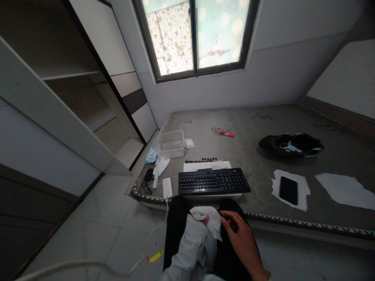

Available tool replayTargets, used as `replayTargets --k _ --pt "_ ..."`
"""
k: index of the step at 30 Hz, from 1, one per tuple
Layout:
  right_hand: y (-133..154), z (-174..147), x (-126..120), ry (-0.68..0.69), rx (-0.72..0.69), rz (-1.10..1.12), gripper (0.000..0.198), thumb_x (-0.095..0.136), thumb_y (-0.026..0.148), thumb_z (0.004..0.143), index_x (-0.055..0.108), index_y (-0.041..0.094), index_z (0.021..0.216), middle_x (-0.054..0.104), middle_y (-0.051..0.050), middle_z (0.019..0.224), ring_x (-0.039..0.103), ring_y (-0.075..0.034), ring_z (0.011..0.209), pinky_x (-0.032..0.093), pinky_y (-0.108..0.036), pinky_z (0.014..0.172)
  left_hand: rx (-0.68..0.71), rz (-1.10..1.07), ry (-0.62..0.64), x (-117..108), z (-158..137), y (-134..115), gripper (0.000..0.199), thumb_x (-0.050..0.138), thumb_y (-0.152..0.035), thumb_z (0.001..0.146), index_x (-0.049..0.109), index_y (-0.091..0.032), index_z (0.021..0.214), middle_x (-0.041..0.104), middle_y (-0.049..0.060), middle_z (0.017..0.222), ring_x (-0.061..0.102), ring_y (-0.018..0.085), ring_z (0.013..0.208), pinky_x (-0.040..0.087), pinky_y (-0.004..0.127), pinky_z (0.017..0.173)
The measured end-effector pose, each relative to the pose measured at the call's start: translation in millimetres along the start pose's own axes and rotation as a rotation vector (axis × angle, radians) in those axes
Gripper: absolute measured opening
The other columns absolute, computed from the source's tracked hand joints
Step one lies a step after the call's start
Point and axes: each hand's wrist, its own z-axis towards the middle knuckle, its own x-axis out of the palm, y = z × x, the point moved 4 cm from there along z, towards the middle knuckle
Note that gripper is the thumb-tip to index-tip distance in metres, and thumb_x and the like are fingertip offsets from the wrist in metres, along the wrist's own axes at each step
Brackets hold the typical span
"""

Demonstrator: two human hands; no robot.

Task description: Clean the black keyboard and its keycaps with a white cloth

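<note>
My left hand (205, 221) sits over my lap in a white sleeve, mostly hidden by the crumpled white cloth (211, 219) it grips. My right hand (238, 234) rests beside it with fingers bent, thumb and fingertips touching the cloth's right edge; whether anything small is pinched in them is unclear. Just beyond my knees a black keyboard (213, 181) lies on the grey mattress (252, 128). Behind it, a row of loose black keycaps (202, 160) lies next to a white sheet (218, 165).
Left of the keyboard are a white power strip (167, 188) with a cable (152, 230), a black mouse (149, 174) and a clear plastic box (170, 143). A black phone (288, 190) lies on paper at right, a black helmet (293, 145) behind. An open wardrobe (58, 97) stands left.
</note>
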Motion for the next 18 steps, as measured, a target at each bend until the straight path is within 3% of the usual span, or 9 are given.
replayTargets --k 3,7,9,12,15,18 --pt "-3 0 3 -0.030 -0.014 0.027 0.047 0.061 0.052 0.085 0.069 0.022 0.121 0.071 -0.011 0.122 0.069 -0.024 0.102 0.058 -0.035 0.086 0.001 -0.023 0.014 6 -6 -16 0.049 0.091 -0.060 0.040 0.076 -0.025 0.070 0.081 0.011 0.084 0.073 0.032 0.085 0.059 0.041 0.084" --pt "1 -2 19 0.112 -0.006 0.148 0.052 0.056 0.052 0.089 0.064 0.024 0.132 0.064 -0.009 0.138 0.059 -0.026 0.129 0.047 -0.043 0.111 -0.136 -0.287 0.149 30 -18 -19 0.058 0.089 -0.065 0.041 0.078 -0.016 0.071 0.081 0.013 0.075 0.075 0.031 0.072 0.060 0.043 0.072" --pt "2 -4 26 0.161 0.029 0.194 0.049 0.055 0.053 0.090 0.068 0.023 0.127 0.069 -0.010 0.132 0.062 -0.027 0.126 0.046 -0.046 0.112 -0.151 -0.338 0.103 33 -21 -17 0.057 0.092 -0.060 0.040 0.079 -0.015 0.072 0.081 0.012 0.074 0.074 0.030 0.070 0.060 0.041 0.069" --pt "3 -4 26 0.112 0.055 0.197 0.044 0.058 0.052 0.089 0.075 0.022 0.115 0.074 -0.012 0.121 0.067 -0.030 0.117 0.051 -0.046 0.106 -0.167 -0.327 0.109 30 -22 -12 0.053 0.094 -0.055 0.041 0.080 -0.015 0.073 0.081 0.010 0.075 0.074 0.026 0.069 0.059 0.036 0.067" --pt "6 -4 21 0.079 0.020 0.163 0.037 0.062 0.048 0.087 0.079 0.023 0.107 0.076 -0.011 0.116 0.070 -0.030 0.112 0.054 -0.045 0.103 -0.166 -0.256 0.145 23 -20 -10 0.051 0.094 -0.055 0.041 0.080 -0.017 0.072 0.081 0.009 0.072 0.072 0.022 0.064 0.057 0.031 0.063" --pt "11 -4 17 0.131 -0.022 0.132 0.030 0.064 0.042 0.086 0.079 0.025 0.106 0.076 -0.009 0.116 0.070 -0.028 0.111 0.055 -0.040 0.101 -0.149 -0.161 0.151 17 -19 -9 0.049 0.092 -0.058 0.042 0.080 -0.021 0.072 0.080 0.008 0.072 0.071 0.021 0.065 0.058 0.030 0.063"
